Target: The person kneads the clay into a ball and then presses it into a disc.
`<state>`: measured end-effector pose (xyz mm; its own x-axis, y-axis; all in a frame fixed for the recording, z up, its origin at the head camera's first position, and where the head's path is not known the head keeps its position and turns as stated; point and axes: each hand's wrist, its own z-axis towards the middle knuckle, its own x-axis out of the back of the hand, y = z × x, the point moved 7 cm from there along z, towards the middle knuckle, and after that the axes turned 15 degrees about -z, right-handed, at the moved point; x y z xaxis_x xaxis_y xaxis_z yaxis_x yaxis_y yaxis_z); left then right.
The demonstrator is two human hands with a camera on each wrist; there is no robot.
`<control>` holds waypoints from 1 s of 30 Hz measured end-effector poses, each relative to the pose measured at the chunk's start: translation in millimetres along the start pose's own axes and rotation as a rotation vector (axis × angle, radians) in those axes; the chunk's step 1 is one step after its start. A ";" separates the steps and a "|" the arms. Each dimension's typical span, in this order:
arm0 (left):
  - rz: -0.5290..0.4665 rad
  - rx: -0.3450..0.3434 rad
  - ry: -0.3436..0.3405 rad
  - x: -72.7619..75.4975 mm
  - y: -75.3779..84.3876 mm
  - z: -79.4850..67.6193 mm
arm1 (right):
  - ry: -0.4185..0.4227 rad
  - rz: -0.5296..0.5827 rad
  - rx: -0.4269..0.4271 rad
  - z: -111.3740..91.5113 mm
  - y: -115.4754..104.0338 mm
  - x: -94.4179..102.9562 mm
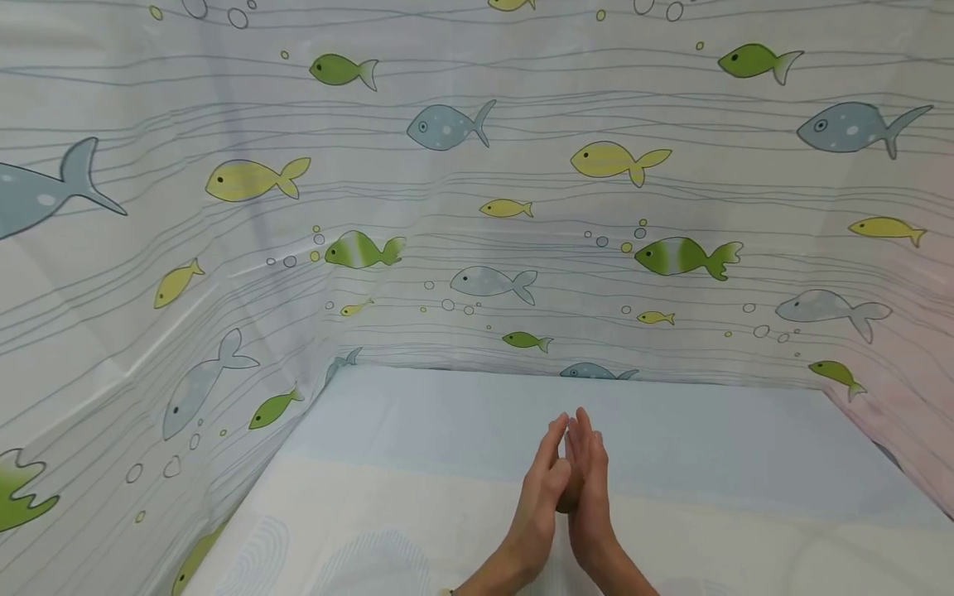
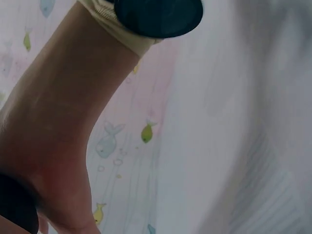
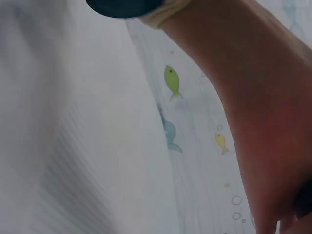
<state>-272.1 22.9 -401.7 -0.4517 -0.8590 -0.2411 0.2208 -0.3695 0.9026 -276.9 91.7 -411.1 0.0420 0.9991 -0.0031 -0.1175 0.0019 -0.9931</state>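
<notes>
Between my two palms sits a small brown rounded object (image 1: 570, 494), partly hidden by the hands; its exact kind cannot be told. My left hand (image 1: 538, 501) presses it from the left, its fingers almost straight and pointing up and away. From the other side my right hand (image 1: 592, 497) flattens against it with straight fingers. The fingertips of both hands come close together above the object. In the left wrist view a dark rounded shape (image 2: 17, 204) shows beside a palm at the lower left. A similar dark shape (image 3: 304, 200) is cut off by the right wrist view's edge.
Below the hands is a bed-like flat surface (image 1: 358, 488) with a white and pale blue cover. Fish-patterned sheeting (image 1: 462, 182) encloses it at the back and sides. A cream wristband (image 2: 139, 44) carries a dark round device (image 2: 161, 14).
</notes>
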 end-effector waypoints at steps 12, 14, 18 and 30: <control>-0.109 -0.071 0.068 27.5 6.7 20.0 | -0.199 -0.006 0.075 -23.5 -4.9 -27.7; -0.095 -0.077 0.070 29.9 7.4 22.4 | -0.220 0.005 0.099 -26.6 -10.1 -29.6; -0.083 -0.057 0.079 32.7 4.0 22.8 | -0.227 0.010 0.117 -30.7 -21.6 -30.6; -0.036 -0.038 -0.063 7.7 -7.0 1.5 | -0.009 0.037 -0.026 -5.1 -18.4 -8.6</control>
<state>-278.4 19.4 -409.4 -0.5129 -0.8214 -0.2495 0.2352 -0.4140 0.8793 -270.1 82.8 -393.4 0.0297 0.9988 -0.0392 -0.0926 -0.0363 -0.9950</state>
